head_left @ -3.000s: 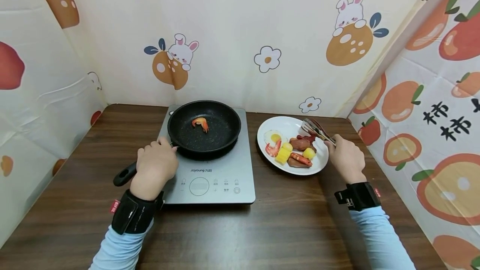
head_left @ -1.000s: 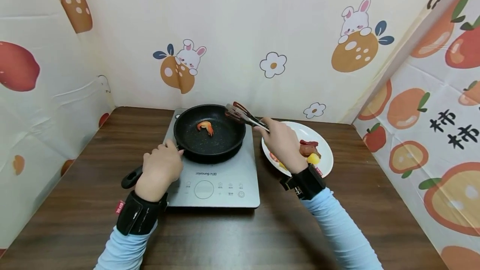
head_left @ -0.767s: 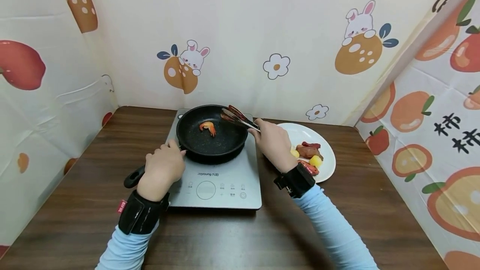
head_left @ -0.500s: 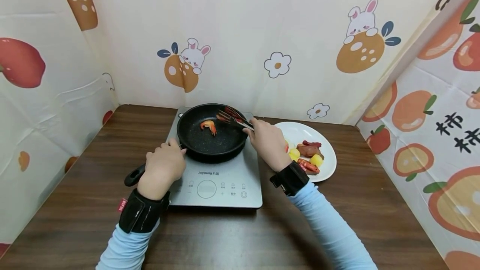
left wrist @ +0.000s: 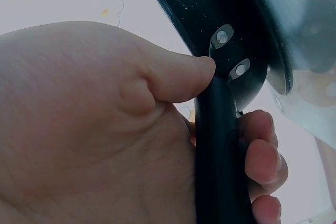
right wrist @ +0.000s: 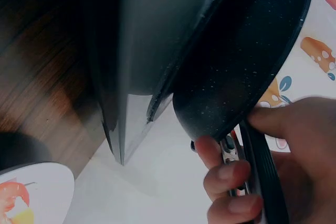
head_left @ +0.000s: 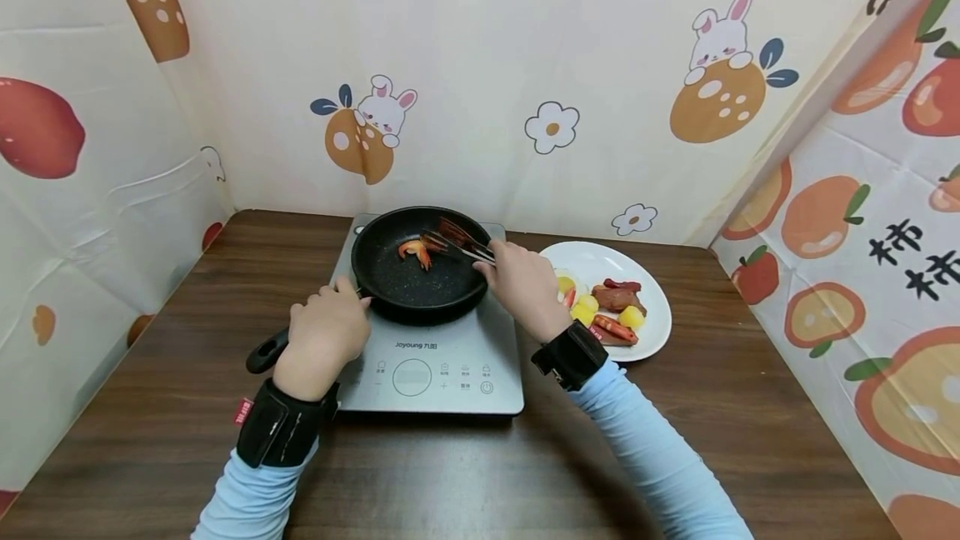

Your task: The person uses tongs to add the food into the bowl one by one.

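A black frying pan (head_left: 416, 273) sits on a grey induction cooker (head_left: 431, 365) and has one orange shrimp (head_left: 415, 250) inside. My left hand (head_left: 322, 338) grips the pan handle (head_left: 262, 352); in the left wrist view the thumb and fingers (left wrist: 260, 150) wrap the handle (left wrist: 218, 145). My right hand (head_left: 521, 286) holds metal tongs (head_left: 453, 242) over the pan, their tips right beside the shrimp. The right wrist view shows the fingers (right wrist: 226, 174) curled round the tongs' handle (right wrist: 265, 177) next to the pan wall (right wrist: 236, 66).
To the right of the cooker stands a white plate (head_left: 592, 261) with sausages, corn pieces, an egg and a shrimp. All of it rests on a brown wooden table (head_left: 465, 473). Printed cloth walls close in the back and both sides.
My right hand has carried the tongs from the plate leftward over the pan and lowered their tips to the shrimp. The left hand has stayed on the pan handle.
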Demonstrator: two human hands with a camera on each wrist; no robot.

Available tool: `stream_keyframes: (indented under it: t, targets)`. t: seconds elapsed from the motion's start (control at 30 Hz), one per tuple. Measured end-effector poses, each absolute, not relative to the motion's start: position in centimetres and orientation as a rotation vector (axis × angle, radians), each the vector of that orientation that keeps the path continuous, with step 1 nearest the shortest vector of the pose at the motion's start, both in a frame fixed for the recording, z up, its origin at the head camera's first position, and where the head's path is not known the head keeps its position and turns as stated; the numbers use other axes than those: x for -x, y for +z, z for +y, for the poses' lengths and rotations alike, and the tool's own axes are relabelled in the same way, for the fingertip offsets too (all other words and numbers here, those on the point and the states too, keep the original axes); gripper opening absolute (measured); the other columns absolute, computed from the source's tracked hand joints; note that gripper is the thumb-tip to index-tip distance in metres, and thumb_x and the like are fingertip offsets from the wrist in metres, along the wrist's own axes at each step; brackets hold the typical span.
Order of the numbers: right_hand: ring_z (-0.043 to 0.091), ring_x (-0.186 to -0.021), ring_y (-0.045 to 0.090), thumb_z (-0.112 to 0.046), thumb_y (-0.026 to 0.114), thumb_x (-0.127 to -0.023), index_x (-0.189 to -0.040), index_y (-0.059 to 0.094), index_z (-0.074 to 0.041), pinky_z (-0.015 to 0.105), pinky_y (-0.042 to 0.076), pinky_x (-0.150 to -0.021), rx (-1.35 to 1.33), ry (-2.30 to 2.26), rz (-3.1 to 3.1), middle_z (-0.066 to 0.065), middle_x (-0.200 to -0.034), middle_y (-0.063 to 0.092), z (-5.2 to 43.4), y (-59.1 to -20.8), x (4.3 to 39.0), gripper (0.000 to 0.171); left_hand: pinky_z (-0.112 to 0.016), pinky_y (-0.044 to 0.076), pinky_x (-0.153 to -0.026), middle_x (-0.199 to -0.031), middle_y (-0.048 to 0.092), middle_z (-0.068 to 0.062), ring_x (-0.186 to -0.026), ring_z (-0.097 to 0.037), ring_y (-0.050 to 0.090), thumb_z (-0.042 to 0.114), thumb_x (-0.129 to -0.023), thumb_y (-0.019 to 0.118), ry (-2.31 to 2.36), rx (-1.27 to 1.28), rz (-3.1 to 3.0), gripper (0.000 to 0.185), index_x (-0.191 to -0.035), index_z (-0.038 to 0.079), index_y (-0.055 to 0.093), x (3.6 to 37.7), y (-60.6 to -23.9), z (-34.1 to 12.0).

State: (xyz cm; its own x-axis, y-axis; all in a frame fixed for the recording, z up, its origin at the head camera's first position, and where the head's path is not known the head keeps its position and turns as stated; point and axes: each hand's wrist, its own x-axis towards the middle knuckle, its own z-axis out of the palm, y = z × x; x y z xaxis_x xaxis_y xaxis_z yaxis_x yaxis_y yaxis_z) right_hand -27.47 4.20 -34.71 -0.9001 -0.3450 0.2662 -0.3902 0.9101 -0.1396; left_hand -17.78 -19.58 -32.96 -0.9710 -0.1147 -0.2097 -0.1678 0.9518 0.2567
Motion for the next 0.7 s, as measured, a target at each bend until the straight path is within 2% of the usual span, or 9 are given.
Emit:
stream_keyframes:
  t: [0.1,0.33,0.7]
  targets:
    - [0.025,-0.069,0.062,-0.043,0.062,-0.101,-0.106,0.064,-0.008,0.035,0.042,-0.053,-0.561,0.275,-2.849,0.009,-0.089,0.067,4.12,-34.70,27.39,0.036,-0.060,0.044,-0.091,-0.108,0.057,-0.035,-0.105,-0.051,0.060,0.026,-0.111,0.034,0.412,0.213,2.910,0.043,-0.121,-0.015,0.042,17.75,-32.93,-19.56]
    - [0.024,-0.066,0.059,-0.044,0.062,-0.101,-0.105,0.062,-0.007,0.031,0.035,-0.051,-0.555,0.272,-2.850,0.008,-0.087,0.065,4.09,-34.92,27.26,0.037,-0.059,0.045,-0.090,-0.105,0.057,-0.034,-0.102,-0.050,0.060,0.026,-0.111,0.034,0.410,0.213,2.907,0.043,-0.121,-0.015,0.042,17.74,-32.94,-19.51]
    - [0.023,-0.066,0.060,-0.043,0.062,-0.101,-0.105,0.062,-0.007,0.036,0.041,-0.053,-0.565,0.308,-2.817,0.008,-0.087,0.065,4.35,-35.13,26.88,0.036,-0.060,0.046,-0.090,-0.107,0.057,-0.036,-0.104,-0.051,0.060,0.026,-0.111,0.034,0.400,0.209,2.914,0.044,-0.122,-0.016,0.042,17.80,-32.98,-19.57]
